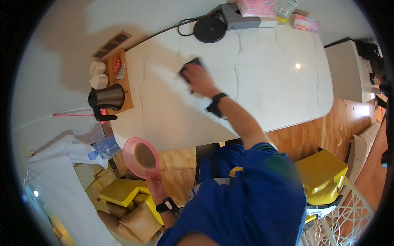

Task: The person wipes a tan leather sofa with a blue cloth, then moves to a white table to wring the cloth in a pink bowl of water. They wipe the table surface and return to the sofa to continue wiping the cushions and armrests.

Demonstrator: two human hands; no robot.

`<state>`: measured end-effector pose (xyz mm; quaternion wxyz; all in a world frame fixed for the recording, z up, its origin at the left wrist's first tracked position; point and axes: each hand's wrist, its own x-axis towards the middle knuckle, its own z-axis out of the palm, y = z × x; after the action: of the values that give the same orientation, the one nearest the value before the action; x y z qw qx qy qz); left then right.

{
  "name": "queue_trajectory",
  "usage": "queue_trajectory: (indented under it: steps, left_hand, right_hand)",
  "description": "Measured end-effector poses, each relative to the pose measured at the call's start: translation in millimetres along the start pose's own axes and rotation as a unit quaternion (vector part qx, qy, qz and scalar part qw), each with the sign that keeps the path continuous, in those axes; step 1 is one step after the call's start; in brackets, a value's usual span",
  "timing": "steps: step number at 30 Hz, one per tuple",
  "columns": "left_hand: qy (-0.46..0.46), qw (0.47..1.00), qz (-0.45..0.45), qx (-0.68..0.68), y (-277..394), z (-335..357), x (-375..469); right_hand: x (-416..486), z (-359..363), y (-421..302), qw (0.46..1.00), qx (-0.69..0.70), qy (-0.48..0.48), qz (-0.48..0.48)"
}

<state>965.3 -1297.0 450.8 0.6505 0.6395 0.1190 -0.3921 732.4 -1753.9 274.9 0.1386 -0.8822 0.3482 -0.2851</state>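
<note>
My left hand [154, 179] grips the lower rim of a pink plastic bowl [129, 158] and holds it beside the table's near left edge. Brownish liquid shows in the bowl. My right hand [198, 79] is over the left-middle part of the white marble-patterned table [267, 80], its fingers on a dark cloth or pad [191, 68]. Both are blurred, so the dark thing's exact kind cannot be told. Each wrist wears a black band.
A kettle [107, 97], white cups and small packets stand on a wooden tray [126, 101] at the left. Along the back are a black round kettle base [210, 29], a grey box [243, 19], tissue packs and a bottle [286, 10]. Yellow chairs [321, 170] flank me.
</note>
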Motion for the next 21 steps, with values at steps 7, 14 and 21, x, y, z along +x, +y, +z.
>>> queue_trajectory:
  steps: [7,14,21]
  left_hand:
    - [0.0,0.999,0.023,0.035,5,31,14]
    - [-0.078,0.996,-0.014,0.034,-12,70,30]
    - [-0.095,0.995,-0.034,0.006,-27,64,11]
  right_hand:
    - [-248,-227,116,0.895,-0.201,0.101,0.386]
    - [-393,-259,59,0.872,-0.252,0.014,0.419]
    - [-375,-284,252,0.781,-0.281,0.104,0.548]
